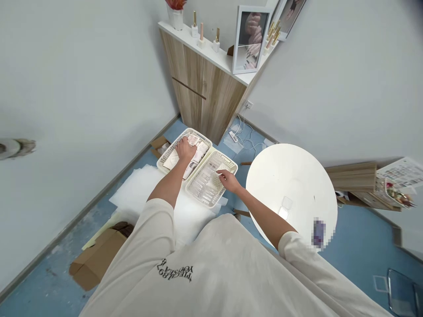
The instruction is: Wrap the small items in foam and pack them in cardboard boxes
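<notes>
My left hand (186,149) reaches down into the left cream plastic basket (161,164), its fingers curled against a small white and pink packet (193,139). Flat white packets (200,152) lie around it, and a pale card (171,160) rests near the basket's left side. Over the right cream basket (233,165), my right hand (228,180) is closed in a pinch. What sits between its fingertips is too small to make out. Rows of clear plastic pieces (203,185) fill the basket beneath that hand.
A round white table (291,171) stands to the right with a small clear case (284,207) on it. White foam sheeting (142,182) lies by the baskets, and a cardboard box (95,259) is at lower left. Ahead is a wooden cabinet (205,79); cables (246,136) trail beside it.
</notes>
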The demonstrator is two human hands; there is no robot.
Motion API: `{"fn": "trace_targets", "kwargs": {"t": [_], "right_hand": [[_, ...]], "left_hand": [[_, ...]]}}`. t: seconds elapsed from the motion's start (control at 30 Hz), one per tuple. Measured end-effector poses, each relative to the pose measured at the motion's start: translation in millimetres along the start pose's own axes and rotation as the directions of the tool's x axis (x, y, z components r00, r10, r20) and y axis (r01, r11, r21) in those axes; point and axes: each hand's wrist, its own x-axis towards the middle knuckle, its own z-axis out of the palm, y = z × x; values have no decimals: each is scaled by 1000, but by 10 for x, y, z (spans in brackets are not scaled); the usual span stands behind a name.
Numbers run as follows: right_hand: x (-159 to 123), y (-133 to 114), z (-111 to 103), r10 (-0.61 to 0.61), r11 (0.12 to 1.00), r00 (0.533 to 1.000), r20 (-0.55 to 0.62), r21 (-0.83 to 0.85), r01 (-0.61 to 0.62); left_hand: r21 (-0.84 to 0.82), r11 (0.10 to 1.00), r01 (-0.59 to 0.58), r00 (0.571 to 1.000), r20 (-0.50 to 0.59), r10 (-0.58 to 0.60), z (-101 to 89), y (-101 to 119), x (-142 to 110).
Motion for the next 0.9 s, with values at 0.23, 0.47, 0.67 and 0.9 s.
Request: {"fn": "trace_targets", "kwargs": {"t": [0.23,0.47,0.67,0.9], "right_hand": [[-26,128,-120,60,989,988,-141,142,-40],[-199,361,-563,161,893,938,-307,449,-6],[-837,741,-938,244,846,895,-373,533,-8],[-1917,1482,-1409,376,792,881,-288,594,-144]], "left_hand": [[-89,982,-169,985,24,172,-317,295,-453],[-160,855,-492,846,143,514,-222,825,-1299],[-189,689,-699,628,299,719,193,1410,-2113],[-328,511,-794,335,466,819,822,2177,-2869]]}}
